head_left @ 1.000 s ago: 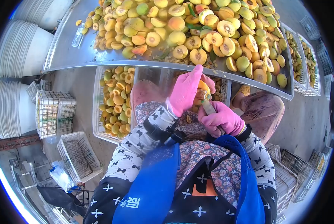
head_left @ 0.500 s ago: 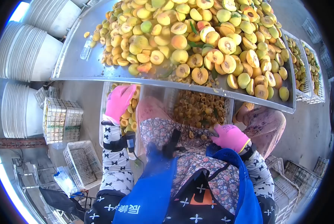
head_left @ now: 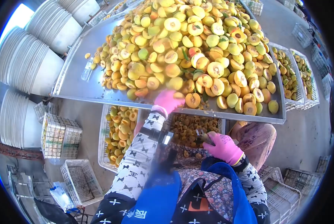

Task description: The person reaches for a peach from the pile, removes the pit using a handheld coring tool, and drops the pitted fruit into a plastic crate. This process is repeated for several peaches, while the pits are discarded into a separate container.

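Observation:
My left hand (head_left: 167, 101), in a pink glove, reaches over the front edge of the metal table (head_left: 75, 84) at the near side of a large pile of halved yellow fruit (head_left: 148, 56). Its fingertips are at the fruit; whether they grip a piece is hard to make out. My right hand (head_left: 223, 148), also pink-gloved, is closed round a small tool (head_left: 204, 137) above my lap. Below the table edge, a crate of fruit halves (head_left: 122, 128) stands at the left, and a container of small brown-orange pieces (head_left: 193, 128) lies between my knees.
Stacked white tubs (head_left: 21, 59) stand at the far left. A plastic bottle (head_left: 87, 70) lies on the table. Crates of fruit (head_left: 288, 74) are to the right. A crate (head_left: 81, 181) sits on the floor at lower left, with more crates (head_left: 281, 194) at lower right.
My left hand has moved from above the left crate, right to the fruit pile. My right hand has shifted slightly, and its tool now shows. The view has tilted up a little.

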`<move>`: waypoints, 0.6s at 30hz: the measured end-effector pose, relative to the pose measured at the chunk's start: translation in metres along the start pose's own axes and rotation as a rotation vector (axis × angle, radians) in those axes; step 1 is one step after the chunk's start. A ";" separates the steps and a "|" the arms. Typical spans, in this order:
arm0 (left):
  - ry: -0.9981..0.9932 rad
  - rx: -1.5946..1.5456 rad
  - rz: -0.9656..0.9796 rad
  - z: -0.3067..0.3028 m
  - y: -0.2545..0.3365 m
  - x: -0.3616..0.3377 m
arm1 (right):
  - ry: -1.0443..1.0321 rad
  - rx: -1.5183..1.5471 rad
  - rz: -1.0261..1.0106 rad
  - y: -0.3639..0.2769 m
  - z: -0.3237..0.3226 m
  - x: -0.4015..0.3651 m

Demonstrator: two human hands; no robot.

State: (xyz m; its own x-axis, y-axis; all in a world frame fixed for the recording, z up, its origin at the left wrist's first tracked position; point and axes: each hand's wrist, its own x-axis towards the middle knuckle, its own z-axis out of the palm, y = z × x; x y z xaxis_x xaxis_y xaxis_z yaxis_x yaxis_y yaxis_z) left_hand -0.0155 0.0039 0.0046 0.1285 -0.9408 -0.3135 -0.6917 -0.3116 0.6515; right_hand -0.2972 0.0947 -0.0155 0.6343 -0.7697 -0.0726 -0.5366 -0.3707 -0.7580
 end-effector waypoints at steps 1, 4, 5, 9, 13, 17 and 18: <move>-0.015 0.005 0.016 -0.002 0.002 -0.002 | 0.046 0.018 0.005 0.001 0.003 0.004; 0.100 -0.224 0.107 0.013 -0.002 -0.015 | 0.181 0.161 0.049 -0.013 -0.005 0.014; 0.126 -0.507 0.145 0.016 -0.002 -0.020 | 0.243 0.183 0.044 -0.016 -0.003 0.016; -0.041 -1.240 0.253 0.018 0.033 -0.071 | 0.484 0.269 -0.128 -0.051 -0.002 0.017; -0.214 -1.453 0.292 0.035 0.045 -0.100 | 0.544 0.117 -0.237 -0.059 0.000 0.024; -0.230 -1.573 0.226 0.041 0.047 -0.111 | 0.461 -0.089 -0.243 -0.050 0.002 0.022; -0.237 -1.581 0.201 0.041 0.047 -0.112 | 0.448 -0.097 -0.225 -0.051 0.002 0.021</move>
State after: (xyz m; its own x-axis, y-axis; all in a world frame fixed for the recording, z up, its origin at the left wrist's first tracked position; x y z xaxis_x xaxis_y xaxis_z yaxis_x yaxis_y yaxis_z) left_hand -0.0920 0.0996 0.0418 -0.0805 -0.9874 -0.1361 0.7258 -0.1517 0.6710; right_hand -0.2557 0.0985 0.0205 0.4503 -0.8047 0.3868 -0.4769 -0.5831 -0.6577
